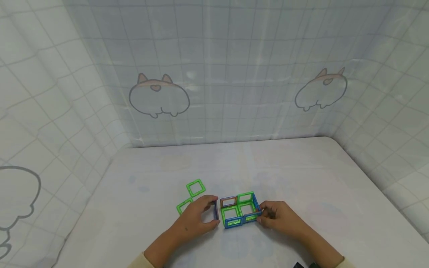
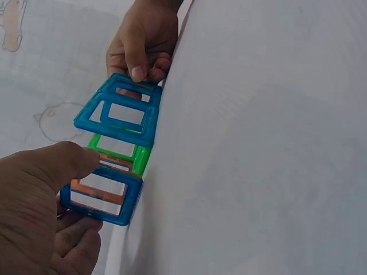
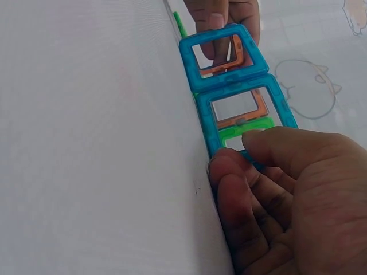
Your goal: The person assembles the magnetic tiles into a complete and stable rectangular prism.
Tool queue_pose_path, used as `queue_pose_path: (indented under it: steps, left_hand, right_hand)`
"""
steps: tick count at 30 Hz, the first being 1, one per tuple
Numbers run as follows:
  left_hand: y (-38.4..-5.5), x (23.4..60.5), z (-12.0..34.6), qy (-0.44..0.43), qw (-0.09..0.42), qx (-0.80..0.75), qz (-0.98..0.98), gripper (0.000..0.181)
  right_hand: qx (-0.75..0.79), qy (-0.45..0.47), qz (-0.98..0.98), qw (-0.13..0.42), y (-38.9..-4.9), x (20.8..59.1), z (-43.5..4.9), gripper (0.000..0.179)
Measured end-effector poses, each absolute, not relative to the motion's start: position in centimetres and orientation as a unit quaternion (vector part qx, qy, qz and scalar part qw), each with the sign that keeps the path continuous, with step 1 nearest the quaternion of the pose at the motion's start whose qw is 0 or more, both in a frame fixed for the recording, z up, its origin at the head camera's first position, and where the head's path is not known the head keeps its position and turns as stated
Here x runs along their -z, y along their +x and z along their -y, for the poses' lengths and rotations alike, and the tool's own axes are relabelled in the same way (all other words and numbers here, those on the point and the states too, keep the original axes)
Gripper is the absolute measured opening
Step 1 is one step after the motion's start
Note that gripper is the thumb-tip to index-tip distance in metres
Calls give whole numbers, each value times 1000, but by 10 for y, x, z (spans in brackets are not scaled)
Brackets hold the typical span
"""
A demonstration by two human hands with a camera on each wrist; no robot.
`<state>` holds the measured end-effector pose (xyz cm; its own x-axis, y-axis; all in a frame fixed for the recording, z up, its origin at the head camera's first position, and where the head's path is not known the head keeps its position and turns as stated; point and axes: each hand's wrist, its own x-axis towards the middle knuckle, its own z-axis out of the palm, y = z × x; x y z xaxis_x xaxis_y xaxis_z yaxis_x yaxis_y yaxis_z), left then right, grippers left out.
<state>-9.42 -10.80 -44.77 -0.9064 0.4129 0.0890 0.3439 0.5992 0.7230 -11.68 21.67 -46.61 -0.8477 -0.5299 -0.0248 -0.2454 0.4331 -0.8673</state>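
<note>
Low on the table stands an open-topped box of magnetic tiles (image 1: 239, 211), with a green base, blue front and right walls, and an orange and a green tile along the back. Just left of it, my left hand (image 1: 191, 219) holds an upright blue magnetic tile (image 2: 133, 200) between thumb and fingers, a narrow gap from the box's left end. My right hand (image 1: 283, 217) pinches the box's near right corner, thumb and fingertips at the blue wall (image 3: 210, 123). Part of that corner is hidden behind the fingers.
Two loose green square tiles lie left of the box: one (image 1: 200, 181) flat farther back, the other (image 1: 179, 206) partly covered by my left hand. Small black objects (image 1: 298, 265) show at the table's front edge. A patterned curtain (image 1: 234, 111) encloses the white table (image 1: 285, 167).
</note>
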Motion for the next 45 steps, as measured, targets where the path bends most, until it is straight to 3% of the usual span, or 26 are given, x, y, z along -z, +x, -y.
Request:
queue_pose_path:
  steps: [45]
  left_hand:
    - [-95, 456, 106, 257, 30, -389, -884, 78]
  right_hand:
    - [481, -253, -828, 136, -112, 467, -212, 16]
